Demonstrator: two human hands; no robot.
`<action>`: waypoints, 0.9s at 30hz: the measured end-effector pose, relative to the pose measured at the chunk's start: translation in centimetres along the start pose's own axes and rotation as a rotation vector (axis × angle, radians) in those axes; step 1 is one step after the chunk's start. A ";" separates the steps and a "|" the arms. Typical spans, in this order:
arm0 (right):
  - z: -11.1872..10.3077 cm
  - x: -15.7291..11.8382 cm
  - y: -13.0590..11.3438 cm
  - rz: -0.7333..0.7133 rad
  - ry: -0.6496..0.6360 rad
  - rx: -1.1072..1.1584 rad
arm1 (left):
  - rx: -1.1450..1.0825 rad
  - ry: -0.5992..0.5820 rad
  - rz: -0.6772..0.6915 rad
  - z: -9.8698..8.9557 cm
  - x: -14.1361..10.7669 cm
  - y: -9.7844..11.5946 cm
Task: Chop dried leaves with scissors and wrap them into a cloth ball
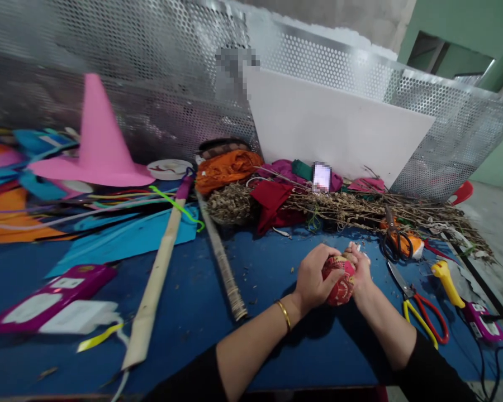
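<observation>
A round bundle (339, 280) in red patterned cloth is held just above the blue table, right of the middle. My left hand (316, 274) is wrapped round its left side, thumb across the front. On its right side my right hand (360, 271) is closed at the bundle's upper edge, where a tan knobbly part and a small white piece show between the fingers. Much of the right hand's grip is hidden. Dark scissors (397, 237) and pliers with red and yellow handles (421, 307) lie to the right of the hands.
Dried stems (360, 209) and red cloth (272, 198) line the back. A bamboo stick (157, 285), a thin bound stick (224, 268), a pink cone hat (103, 139) and a purple power strip (54, 296) are left. A yellow-handled tool (448, 283) lies right.
</observation>
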State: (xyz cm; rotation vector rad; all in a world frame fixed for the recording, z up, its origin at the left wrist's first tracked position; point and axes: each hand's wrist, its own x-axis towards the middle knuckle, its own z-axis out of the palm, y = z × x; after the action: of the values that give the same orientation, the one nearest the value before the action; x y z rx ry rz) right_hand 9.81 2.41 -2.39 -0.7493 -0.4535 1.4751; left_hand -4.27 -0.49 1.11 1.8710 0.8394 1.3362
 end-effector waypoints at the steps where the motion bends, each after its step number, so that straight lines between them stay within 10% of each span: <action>1: -0.1 0.1 -0.4 -0.002 0.005 0.005 | 0.042 -0.025 0.037 0.1 0.0 0.0; 6: -0.3 0.2 -2.4 0.002 0.054 0.043 | 0.258 -0.155 0.181 0.7 -0.4 -0.2; 14: 0.5 -0.5 -2.0 -0.029 0.204 0.151 | 0.210 0.013 0.037 1.8 -0.3 -0.2; 27: 3.1 -2.0 -2.5 -0.321 0.153 0.063 | -0.571 0.096 -0.338 3.1 -0.1 -2.0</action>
State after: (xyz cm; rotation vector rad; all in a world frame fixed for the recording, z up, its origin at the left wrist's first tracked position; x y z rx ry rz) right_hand 9.34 1.17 1.88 -0.6978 -0.3888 1.1191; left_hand -1.55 0.07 -1.32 1.1765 0.6883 1.2848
